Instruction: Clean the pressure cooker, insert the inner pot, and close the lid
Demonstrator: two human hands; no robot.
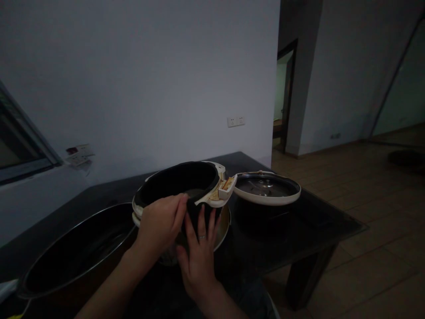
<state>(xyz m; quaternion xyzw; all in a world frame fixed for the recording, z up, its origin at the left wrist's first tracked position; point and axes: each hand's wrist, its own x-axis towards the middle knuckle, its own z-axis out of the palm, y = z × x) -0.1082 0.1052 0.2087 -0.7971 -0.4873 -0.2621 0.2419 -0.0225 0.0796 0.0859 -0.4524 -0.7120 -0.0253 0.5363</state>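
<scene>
A rice cooker's black round pot [156, 188] with a white, yellow-stained rim [215, 195] sits tilted in front of me. My left hand [162, 223] is closed on the pot's near edge, its thumb pointing along the rim; the fingertips are hidden. Just right of it, my right hand [201, 252] lies with fingers spread against the outer wall under the rim. A ring is on one of its fingers. At the right of the pot, the round lid [265, 199] is open with its dark inner side up; I cannot tell whether it is joined to the rim.
On the left stands a large dark basin [63, 272] close to my left forearm. Everything rests on a dark table [308, 239], its right corner jutting over a tiled floor. Behind it rises a pale wall with sockets [236, 121]. A doorway [283, 97] lies further back. The light is dim.
</scene>
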